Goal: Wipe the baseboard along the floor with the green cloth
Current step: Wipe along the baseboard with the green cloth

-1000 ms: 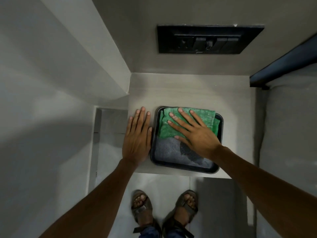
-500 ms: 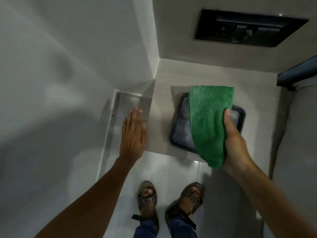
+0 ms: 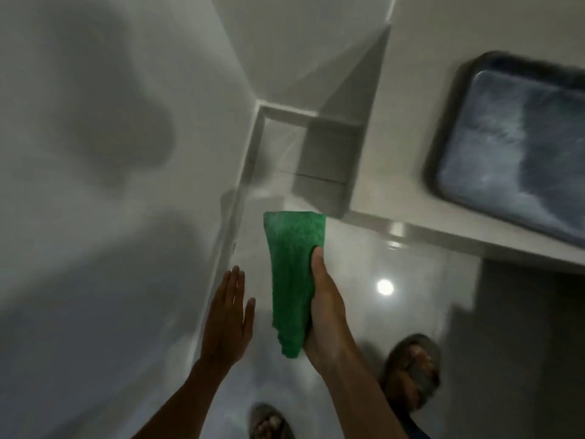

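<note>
My right hand (image 3: 326,315) grips the green cloth (image 3: 292,274), which hangs folded in front of me above the glossy floor. My left hand (image 3: 229,318) is flat with fingers apart, holding nothing, just left of the cloth and close to the white wall. The baseboard (image 3: 228,236) runs along the foot of that wall on the left, from near my left hand up to the corner, and turns right there. The cloth is apart from the baseboard.
A low grey ledge (image 3: 408,153) juts in at the upper right and carries a dark tray (image 3: 443,134). The shiny floor (image 3: 364,280) reflects a ceiling light. My sandalled feet (image 3: 411,372) stand at the bottom. The white wall (image 3: 95,185) fills the left.
My right hand lifted the green cloth out of the tray and carried it left and down over the floor. My left hand left the ledge and moved toward the wall. The view swung left.
</note>
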